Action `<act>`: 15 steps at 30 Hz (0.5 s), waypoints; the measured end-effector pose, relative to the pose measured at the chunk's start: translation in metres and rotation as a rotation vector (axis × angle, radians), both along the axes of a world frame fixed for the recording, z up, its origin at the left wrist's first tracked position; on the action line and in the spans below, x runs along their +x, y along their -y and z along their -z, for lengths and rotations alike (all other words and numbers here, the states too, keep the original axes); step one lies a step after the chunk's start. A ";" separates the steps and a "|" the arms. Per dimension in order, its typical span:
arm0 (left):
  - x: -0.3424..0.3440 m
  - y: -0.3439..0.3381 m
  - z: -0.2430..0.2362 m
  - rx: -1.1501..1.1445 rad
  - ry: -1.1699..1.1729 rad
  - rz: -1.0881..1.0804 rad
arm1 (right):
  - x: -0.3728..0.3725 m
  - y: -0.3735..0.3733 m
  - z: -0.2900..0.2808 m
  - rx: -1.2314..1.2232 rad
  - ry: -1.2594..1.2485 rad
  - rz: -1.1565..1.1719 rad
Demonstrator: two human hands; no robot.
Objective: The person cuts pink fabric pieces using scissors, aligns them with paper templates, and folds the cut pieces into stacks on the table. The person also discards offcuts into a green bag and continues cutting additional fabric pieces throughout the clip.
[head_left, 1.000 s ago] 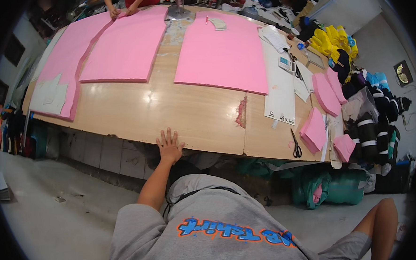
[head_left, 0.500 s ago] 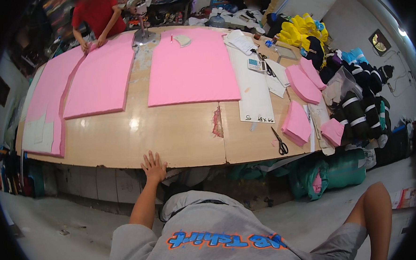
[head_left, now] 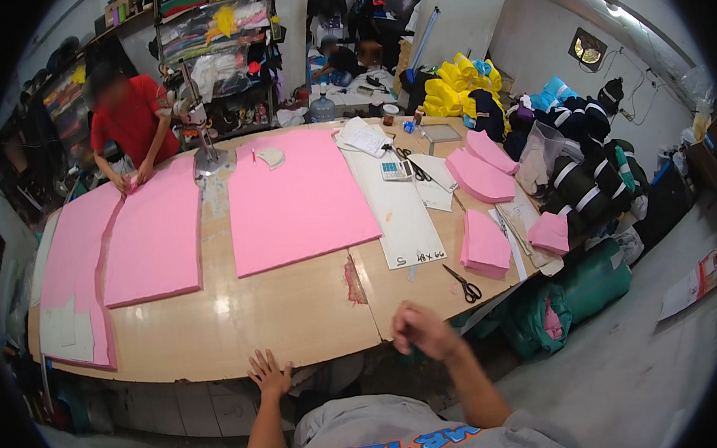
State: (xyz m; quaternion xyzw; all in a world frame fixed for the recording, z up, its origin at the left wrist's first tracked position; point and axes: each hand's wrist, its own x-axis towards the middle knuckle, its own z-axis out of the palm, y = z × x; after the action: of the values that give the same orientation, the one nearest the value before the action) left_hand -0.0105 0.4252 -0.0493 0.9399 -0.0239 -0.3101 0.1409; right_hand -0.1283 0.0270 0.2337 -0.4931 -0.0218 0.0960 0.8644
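Head view; right hand (head_left: 426, 332) newly visible

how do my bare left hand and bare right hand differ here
Your bare left hand lies on the pale wood-look table with fingers spread; your bare right hand has its fingers curled.
The right hand is near the black-handled metal scissors; the left hand is farther from them.
Both are by the table's near edge.

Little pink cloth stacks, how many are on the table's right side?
4 in view: a long pink cloth stack farthest back, a wider one just in front, a four-sided one near the black metal scissors, and a small one farthest right.
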 end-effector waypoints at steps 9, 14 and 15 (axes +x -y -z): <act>0.021 -0.033 0.005 0.039 -0.213 0.108 | -0.206 0.042 0.389 -1.194 -0.637 -0.074; 0.027 -0.017 0.019 0.132 -0.324 0.161 | -0.289 0.080 0.445 -1.019 -0.986 0.188; 0.030 -0.025 0.013 0.162 -0.334 0.149 | -0.286 0.068 0.453 -0.908 -1.063 0.181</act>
State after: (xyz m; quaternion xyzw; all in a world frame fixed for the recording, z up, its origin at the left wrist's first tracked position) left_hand 0.0192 0.4500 -0.0619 0.8793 -0.0446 -0.4722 0.0433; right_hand -0.4144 -0.0413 -0.2190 -0.6912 0.4868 0.2513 0.4713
